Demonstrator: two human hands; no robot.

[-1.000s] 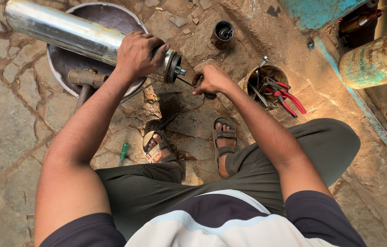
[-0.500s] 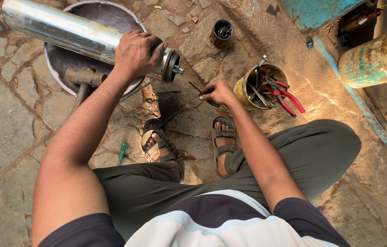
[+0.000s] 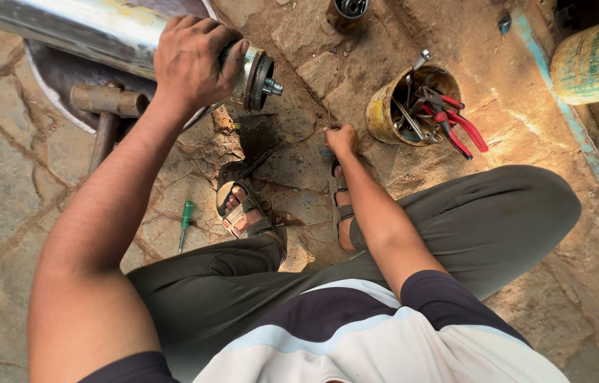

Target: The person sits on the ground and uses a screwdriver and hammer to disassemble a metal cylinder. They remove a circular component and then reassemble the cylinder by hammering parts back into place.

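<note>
— Grip first: what is held by each hand?

— On the left hand (image 3: 193,60), the grip is wrapped over the end of a shiny metal cylinder (image 3: 80,28), just behind its dark end fitting (image 3: 260,74). On the right hand (image 3: 342,138), the grip is pinched narrow on a thin dark tool (image 3: 329,117); what kind of tool it is cannot be told.

— Where is the cylinder kept?

— It is laid across a round metal basin (image 3: 51,78) at the top left, with the fitting end projecting past the rim, above the ground.

— What surface is seen?

— A cracked stone floor (image 3: 2,213), dusty and brown, with a dark stain (image 3: 264,135) below the fitting. A blue painted strip (image 3: 583,156) is seen along the right.

— And around the hands?

— A hammer (image 3: 104,106) is leaned in the basin. A green screwdriver (image 3: 185,223) is lying near the left sandalled foot (image 3: 243,206). A rusty yellow can (image 3: 384,113), filled with red-handled pliers (image 3: 455,120) and other tools, is set just beside the right hand. A small dark can (image 3: 345,13) is placed further up, and a faded cylinder (image 3: 597,60) is seen at the right edge.
</note>
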